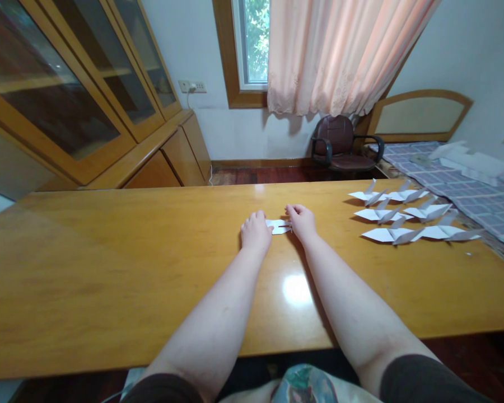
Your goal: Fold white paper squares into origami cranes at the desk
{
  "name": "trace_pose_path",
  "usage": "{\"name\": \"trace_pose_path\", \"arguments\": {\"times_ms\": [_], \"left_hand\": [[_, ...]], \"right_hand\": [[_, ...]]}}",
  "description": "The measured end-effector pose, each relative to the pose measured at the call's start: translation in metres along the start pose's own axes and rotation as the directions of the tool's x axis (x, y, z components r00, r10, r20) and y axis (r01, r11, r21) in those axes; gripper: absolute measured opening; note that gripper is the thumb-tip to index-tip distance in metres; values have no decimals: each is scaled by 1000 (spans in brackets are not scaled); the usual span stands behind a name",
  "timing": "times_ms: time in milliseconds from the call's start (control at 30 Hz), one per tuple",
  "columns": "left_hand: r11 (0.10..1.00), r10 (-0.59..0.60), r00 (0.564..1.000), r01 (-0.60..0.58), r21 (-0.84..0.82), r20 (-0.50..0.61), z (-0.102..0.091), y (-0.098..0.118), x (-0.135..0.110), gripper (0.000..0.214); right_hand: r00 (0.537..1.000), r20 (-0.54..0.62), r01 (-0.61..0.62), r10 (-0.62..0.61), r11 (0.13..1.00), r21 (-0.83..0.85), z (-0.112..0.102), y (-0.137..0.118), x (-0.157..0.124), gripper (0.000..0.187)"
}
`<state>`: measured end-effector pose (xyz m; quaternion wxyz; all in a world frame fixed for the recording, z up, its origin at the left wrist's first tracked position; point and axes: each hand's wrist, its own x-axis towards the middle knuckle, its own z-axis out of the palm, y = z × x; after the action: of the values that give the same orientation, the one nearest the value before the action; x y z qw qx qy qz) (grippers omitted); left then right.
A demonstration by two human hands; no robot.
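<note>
A small piece of folded white paper point(279, 229) lies on the wooden table between my hands. A slit divides it into two narrow strips toward its right end. My left hand point(255, 230) is closed over the left end, its thumb pressing on the paper. At the right end, my right hand point(303, 221) has its fingers bent in a pinch on the strip tips. Part of the paper is hidden under the fingers of both hands.
Several folded paper cranes point(388, 235) stand in rows at the table's right side. A tiny white scrap point(468, 254) lies near them. Beyond the far edge of the table point(109, 268) are an office chair point(340, 143), a bed point(466, 173) and a glass-door cabinet point(121, 134).
</note>
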<state>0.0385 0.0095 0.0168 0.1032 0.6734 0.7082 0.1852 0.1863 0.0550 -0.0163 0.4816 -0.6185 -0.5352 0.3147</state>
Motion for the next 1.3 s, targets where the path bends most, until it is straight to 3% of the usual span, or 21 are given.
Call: {"name": "trace_pose_path", "arguments": {"times_ms": [133,200,333,367,433,500,567,667,800,867,967,1067,1167,1233,1300], "left_hand": [[994,12,1000,-13,-106,-9,1,-7,5,14],[972,-17,999,7,-236,-40,3,-11,8,14],[827,-167,978,69,-558,-127,9,-18,16,17],[771,-194,971,64,-634,-138,11,-19,19,17],[640,-226,962,30,-767,-151,16,-18,22,16],[519,-226,963,-10,-855,-149,19,-16,24,18],[438,-188,973,-38,-898,-133,22,-12,25,21],[400,-110,989,-42,-916,-93,24,-8,23,24],[441,-42,999,6,-897,-14,26,-7,20,28],[383,-12,998,62,-922,62,26,-8,21,36],[227,-44,979,202,-953,197,26,-10,24,51],[148,-90,957,285,-947,274,25,-11,27,54],[111,-103,965,253,-961,242,24,-12,28,48],[129,-148,974,189,-974,170,24,-13,28,39],[189,-217,969,158,-969,116,24,-14,29,30]], "right_hand": [[997,4,-79,82,952,295,2,-1,2,45],[995,-52,-62,90,917,395,2,0,5,46],[966,-251,40,64,920,389,1,1,6,41],[973,-221,27,64,921,388,2,1,4,41],[997,-2,-75,83,909,410,6,-2,-1,43],[967,241,-182,83,886,427,11,-5,-6,46],[923,382,-218,42,876,430,15,-7,-10,45],[907,420,-210,7,875,437,16,-9,-11,41],[942,337,-189,7,839,510,13,-10,-8,33],[951,309,-186,8,814,550,10,-12,-7,31],[939,344,-222,8,778,588,6,-17,-10,31],[894,448,-292,30,796,530,2,-22,-14,30],[802,595,-366,51,830,422,0,-23,-17,28],[752,657,-410,57,821,397,-1,-21,-16,26],[743,664,-463,77,776,429,-3,-19,-15,28]]}}
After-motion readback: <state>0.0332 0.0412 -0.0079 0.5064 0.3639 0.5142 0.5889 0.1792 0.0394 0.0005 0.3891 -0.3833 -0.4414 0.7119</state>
